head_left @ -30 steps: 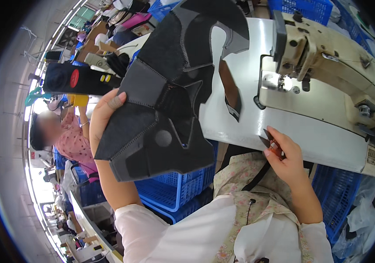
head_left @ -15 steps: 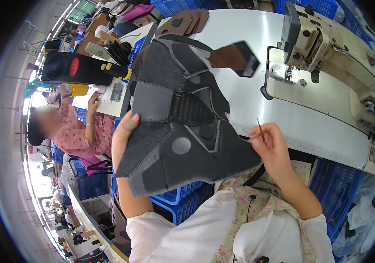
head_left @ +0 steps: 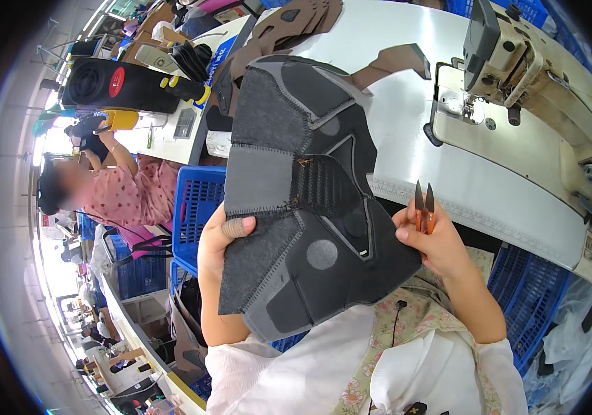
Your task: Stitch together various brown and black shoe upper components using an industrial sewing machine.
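Counter [head_left: 407, 131]: your white counter runs across the top of the view, its near edge just above your hands.
Sewing machine [head_left: 517, 83]: it stands toward the right end of the counter, its needle end facing the open middle.
Grey panel [head_left: 303, 200]: you hold this big stitched piece of grey and black fabric up in front of you, clear of the counter; its top overlaps the near edge in the view, its bottom hangs over your lap.
Blue crate [head_left: 196, 207]: it sits below the counter's left part, behind the panel's left side.
Cut pieces [head_left: 296, 21]: brown and dark shapes lie piled at the counter's far left corner.
Left hands side: your left hand [head_left: 223, 242] pinches the panel's left edge, thumb (taped at the tip) on the front face.
Right hands side: your right hand [head_left: 434, 238] grips the panel's right edge and also the thread snips [head_left: 424, 207], blades up and slightly parted.
Step in hand: looks like checking the seams and trimming loose threads.
Next move: a small loose thread [head_left: 303, 163] shows near the middle seam (worth snipping); that calls for bringing the blades across without nicking fabric.
Room: the middle of the counter is open; the machine crowds your right.
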Action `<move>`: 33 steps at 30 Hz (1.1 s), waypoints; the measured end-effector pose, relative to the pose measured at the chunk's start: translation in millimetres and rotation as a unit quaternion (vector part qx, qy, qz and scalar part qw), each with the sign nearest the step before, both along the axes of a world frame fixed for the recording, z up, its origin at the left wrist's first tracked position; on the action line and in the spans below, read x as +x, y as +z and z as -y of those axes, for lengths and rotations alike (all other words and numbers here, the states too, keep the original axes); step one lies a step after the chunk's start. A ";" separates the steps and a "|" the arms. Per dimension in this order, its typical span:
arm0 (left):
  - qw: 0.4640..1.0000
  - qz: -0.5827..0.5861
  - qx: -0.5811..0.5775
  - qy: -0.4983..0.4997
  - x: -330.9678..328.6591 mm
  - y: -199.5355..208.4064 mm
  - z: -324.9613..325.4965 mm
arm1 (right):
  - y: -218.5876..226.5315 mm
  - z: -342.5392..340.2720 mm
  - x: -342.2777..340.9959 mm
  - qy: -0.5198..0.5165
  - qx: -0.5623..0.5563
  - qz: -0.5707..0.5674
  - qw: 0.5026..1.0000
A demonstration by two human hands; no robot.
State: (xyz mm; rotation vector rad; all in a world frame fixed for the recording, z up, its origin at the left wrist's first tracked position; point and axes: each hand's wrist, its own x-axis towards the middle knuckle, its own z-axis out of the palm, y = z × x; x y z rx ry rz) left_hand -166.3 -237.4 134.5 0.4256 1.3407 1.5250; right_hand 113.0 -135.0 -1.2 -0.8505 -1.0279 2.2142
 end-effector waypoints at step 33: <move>0.995 0.040 0.033 -0.086 -5.6 -37.0 10.8 | -31.5 18.3 -3.8 0.055 -0.026 -0.029 0.998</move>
